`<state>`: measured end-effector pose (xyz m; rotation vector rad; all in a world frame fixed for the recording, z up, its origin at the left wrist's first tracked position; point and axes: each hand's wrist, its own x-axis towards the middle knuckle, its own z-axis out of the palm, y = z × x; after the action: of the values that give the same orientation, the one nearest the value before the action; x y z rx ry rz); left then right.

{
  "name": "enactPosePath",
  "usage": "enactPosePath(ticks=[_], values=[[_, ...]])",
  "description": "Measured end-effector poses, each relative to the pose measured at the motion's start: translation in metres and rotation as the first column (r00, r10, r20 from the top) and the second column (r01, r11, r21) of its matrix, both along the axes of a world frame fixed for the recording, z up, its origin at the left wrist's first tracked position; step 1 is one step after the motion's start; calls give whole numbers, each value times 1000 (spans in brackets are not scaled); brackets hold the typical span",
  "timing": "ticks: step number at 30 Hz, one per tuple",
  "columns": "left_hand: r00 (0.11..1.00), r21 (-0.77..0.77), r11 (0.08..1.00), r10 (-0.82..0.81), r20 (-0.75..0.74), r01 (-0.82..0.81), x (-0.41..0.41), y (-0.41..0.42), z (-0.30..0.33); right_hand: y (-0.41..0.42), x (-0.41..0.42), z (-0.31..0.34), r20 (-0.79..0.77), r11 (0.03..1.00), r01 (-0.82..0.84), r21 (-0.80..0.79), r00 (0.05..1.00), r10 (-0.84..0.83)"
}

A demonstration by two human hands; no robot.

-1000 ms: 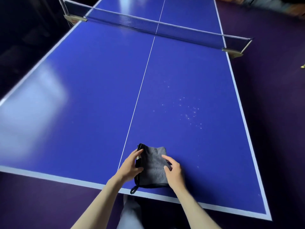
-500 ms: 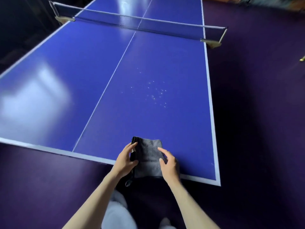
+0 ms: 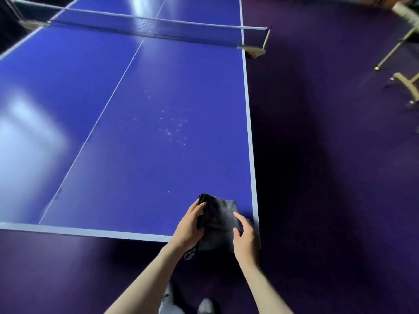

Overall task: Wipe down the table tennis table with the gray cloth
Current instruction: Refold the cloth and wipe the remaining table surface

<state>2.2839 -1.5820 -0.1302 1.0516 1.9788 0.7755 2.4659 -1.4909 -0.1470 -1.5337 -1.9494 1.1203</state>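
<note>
- Table tennis table point(image 3: 140, 168): blue top, white edge lines and a white centre line.
- Net point(image 3: 145, 28): stretched across the far end.
- Pale specks point(image 3: 172, 125): scattered on the right half, well beyond the cloth.
- Gray cloth point(image 3: 218, 223): folded, lying at the near right corner of the table.
- Left hand point(image 3: 189, 225): grips the cloth's left edge, fingers curled round it.
- Right hand point(image 3: 244, 239): fingers spread, resting on the cloth's right side.
</note>
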Motion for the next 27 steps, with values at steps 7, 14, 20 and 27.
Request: enactPosePath(ticks=[7, 14, 20, 27], values=[[894, -99, 994, -2, -448, -48, 35, 32, -40, 25, -4, -67, 162, 898, -88, 431, 987, 20], [690, -33, 996, 36, -723, -86, 14, -6, -56, -2, -80, -98, 396, 856, -344, 385, 900, 184], [649, -197, 980, -131, -750, -30, 0, -26, -65, 29, -33, -88, 494, 861, -298, 411, 867, 64], [757, -276, 960, -151, -636, -40, 7, -31, -64, 49, 8, -86, 578, 887, -249, 389, 816, -25]])
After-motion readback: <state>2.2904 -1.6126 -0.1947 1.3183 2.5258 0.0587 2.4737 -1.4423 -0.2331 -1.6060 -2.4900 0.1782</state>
